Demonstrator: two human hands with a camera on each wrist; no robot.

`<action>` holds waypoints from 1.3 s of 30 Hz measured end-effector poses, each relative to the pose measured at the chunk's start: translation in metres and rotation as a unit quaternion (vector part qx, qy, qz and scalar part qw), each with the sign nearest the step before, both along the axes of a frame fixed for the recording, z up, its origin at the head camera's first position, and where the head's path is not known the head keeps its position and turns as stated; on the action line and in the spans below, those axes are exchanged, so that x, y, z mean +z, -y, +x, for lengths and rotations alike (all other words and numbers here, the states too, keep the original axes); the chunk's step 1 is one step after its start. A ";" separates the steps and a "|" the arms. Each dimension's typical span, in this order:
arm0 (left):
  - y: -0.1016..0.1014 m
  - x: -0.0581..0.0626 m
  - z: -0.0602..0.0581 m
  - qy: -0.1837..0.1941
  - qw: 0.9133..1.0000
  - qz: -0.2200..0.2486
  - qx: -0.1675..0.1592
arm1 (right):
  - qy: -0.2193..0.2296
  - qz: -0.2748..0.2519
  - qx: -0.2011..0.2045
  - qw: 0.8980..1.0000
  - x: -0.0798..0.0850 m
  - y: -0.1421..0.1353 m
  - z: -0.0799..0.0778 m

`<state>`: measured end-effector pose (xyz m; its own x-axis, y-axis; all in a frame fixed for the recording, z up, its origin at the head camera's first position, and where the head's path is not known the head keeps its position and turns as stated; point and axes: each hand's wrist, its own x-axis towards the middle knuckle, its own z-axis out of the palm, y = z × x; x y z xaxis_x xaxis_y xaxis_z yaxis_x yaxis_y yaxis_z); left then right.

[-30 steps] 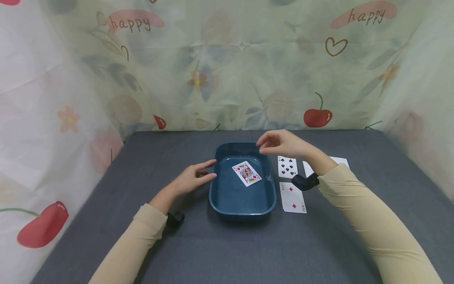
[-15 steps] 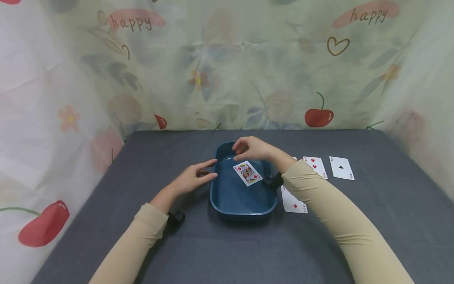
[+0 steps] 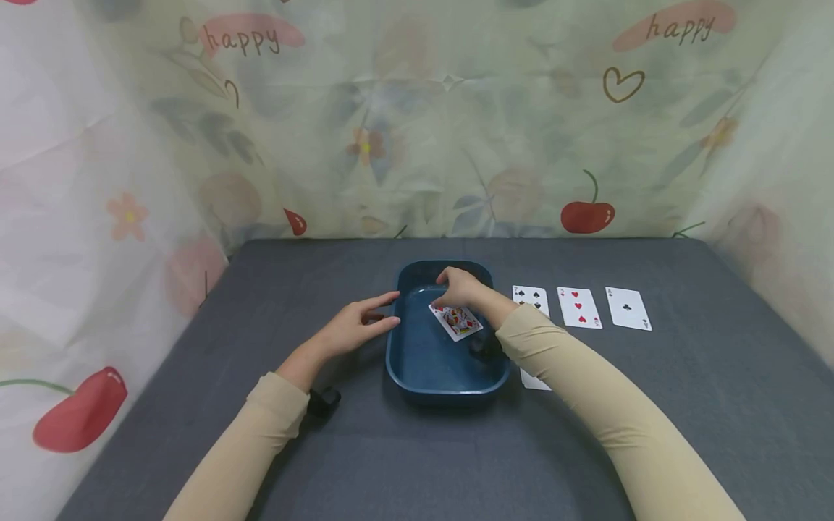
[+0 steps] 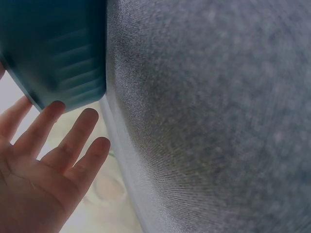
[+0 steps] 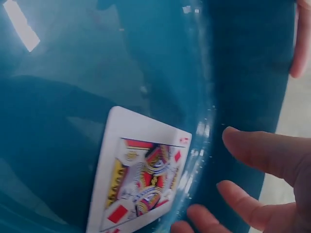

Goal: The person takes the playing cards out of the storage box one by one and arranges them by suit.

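A face card of diamonds (image 3: 460,325) lies face up inside a dark blue rectangular tray (image 3: 446,394). My right hand (image 3: 464,289) reaches into the tray above the card's far end. Thumb and fingers are apart with nothing between them; in the right wrist view they hover beside the card (image 5: 146,174). At the tray's left side, my left hand (image 3: 348,325) rests its thumb and forefinger against the rim, fingers extended. In the left wrist view its fingers spread beside the tray's outer wall (image 4: 58,53).
Right of the tray lie a seven of spades (image 3: 529,293), a three of hearts (image 3: 580,308) and an ace of clubs (image 3: 628,309). Another card (image 3: 534,380) is mostly hidden under my right sleeve. A patterned curtain (image 3: 391,123) hangs behind the grey table (image 3: 417,463).
My right hand has moved left from beyond the tray's right rim and down into it, near the face card. The cards at right are less covered. My left hand stays put.
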<state>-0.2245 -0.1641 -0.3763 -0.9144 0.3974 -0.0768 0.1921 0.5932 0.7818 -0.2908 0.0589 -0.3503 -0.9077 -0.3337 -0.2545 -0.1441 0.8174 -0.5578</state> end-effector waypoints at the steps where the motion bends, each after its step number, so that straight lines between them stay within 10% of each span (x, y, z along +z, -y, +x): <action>1: 0.000 0.000 0.000 0.000 1.000 0.000 0.000 | 0.000 0.013 -0.003 1.000 -0.001 0.000 0.000; 14: -0.002 0.001 0.002 0.001 1.000 -0.003 0.013 | 0.060 0.011 -0.027 0.998 -0.006 0.007 0.006; 39: -0.003 -0.001 0.003 0.004 1.000 0.003 0.011 | -0.019 0.111 0.082 0.990 -0.012 0.012 0.015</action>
<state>-0.2214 -0.1615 -0.3769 -0.9220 0.3782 -0.0824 0.1725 0.5922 0.7871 -0.2763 0.0473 -0.3626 -0.8562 -0.4169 -0.3051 -0.3019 0.8830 -0.3594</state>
